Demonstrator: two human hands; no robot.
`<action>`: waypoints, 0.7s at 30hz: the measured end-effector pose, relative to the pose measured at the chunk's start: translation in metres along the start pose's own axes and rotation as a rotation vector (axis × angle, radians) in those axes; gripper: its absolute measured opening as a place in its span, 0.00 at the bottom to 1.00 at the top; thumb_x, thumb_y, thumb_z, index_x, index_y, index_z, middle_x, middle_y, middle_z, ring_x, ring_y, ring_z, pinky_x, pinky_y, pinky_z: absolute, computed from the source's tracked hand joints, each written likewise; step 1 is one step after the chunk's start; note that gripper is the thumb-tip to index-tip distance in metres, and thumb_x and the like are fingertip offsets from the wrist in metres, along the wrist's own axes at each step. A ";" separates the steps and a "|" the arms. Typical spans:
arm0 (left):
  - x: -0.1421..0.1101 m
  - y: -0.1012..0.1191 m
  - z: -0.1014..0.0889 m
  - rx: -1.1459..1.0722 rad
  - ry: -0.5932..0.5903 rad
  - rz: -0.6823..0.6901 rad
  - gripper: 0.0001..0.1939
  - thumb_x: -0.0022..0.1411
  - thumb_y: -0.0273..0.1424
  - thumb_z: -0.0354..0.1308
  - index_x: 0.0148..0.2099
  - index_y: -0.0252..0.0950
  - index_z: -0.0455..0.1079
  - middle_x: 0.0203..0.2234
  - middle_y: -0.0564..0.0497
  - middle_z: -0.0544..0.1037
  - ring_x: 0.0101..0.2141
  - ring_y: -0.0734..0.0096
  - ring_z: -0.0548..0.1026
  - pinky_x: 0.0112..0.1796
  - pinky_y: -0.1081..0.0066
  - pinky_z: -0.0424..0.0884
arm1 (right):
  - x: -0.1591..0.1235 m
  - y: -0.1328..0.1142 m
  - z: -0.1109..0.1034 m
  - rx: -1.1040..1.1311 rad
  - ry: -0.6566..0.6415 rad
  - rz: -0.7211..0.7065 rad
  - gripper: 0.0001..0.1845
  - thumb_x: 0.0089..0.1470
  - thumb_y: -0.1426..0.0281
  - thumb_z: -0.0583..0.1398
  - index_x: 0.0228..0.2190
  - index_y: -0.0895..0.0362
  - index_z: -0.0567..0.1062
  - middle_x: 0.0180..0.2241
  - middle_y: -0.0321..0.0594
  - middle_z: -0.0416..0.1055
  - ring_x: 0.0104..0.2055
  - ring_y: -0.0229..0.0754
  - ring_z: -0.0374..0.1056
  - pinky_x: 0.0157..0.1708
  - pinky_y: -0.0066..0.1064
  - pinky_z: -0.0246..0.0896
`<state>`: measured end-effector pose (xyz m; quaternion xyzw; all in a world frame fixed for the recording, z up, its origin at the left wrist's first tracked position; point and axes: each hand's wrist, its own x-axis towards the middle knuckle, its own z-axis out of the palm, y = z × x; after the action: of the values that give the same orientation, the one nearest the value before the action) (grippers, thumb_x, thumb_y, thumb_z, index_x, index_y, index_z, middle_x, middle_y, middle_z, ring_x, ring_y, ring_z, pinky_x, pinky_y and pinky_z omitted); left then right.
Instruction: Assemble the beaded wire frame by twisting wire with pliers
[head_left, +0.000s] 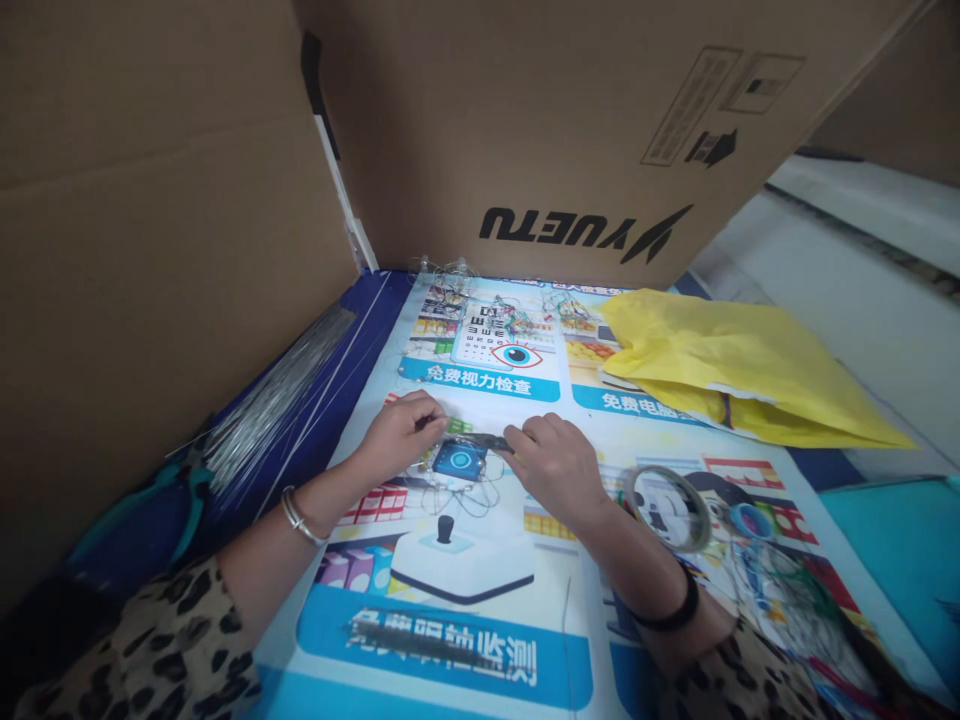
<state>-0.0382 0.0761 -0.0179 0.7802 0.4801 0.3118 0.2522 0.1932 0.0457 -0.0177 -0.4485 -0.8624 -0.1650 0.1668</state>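
My left hand (401, 435) is closed in a pinch on the edge of a looped wire piece with small beads (469, 492). My right hand (556, 465) is wrapped round a dark, slim tool, its jaws (480, 440) pointing left at the top of the wire piece. They look like narrow pliers, though the fingers hide most of the handle. Thin wire loops fan out below the tool, over a printed poster sheet (352, 600). The beads are too small to make out clearly.
Cardboard walls (465, 130) stand behind and to the left. A bundle of straight wires (277, 390) and teal-handled pliers (187, 510) lie at left. To the right are a yellow bag (720, 350), a tape roll (703, 520) and tangled wires (795, 600). More wire loops (450, 280) lie at the back.
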 end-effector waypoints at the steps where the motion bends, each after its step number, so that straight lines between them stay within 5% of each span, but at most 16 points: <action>1: 0.000 0.000 0.000 0.002 0.000 0.001 0.09 0.58 0.27 0.52 0.25 0.34 0.64 0.23 0.54 0.69 0.28 0.74 0.68 0.33 0.72 0.63 | 0.000 0.000 0.000 0.001 -0.006 0.003 0.11 0.55 0.61 0.56 0.30 0.55 0.72 0.27 0.39 0.65 0.32 0.41 0.55 0.31 0.33 0.44; 21: -0.002 -0.003 0.002 0.123 0.021 0.006 0.07 0.58 0.26 0.52 0.27 0.35 0.66 0.25 0.53 0.70 0.30 0.72 0.68 0.34 0.72 0.63 | 0.000 0.002 0.004 0.040 -0.032 0.034 0.10 0.55 0.62 0.57 0.30 0.55 0.72 0.27 0.39 0.65 0.33 0.41 0.56 0.33 0.32 0.46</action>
<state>-0.0392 0.0757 -0.0222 0.7923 0.4985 0.2908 0.1979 0.1943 0.0489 -0.0212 -0.4622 -0.8604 -0.1376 0.1648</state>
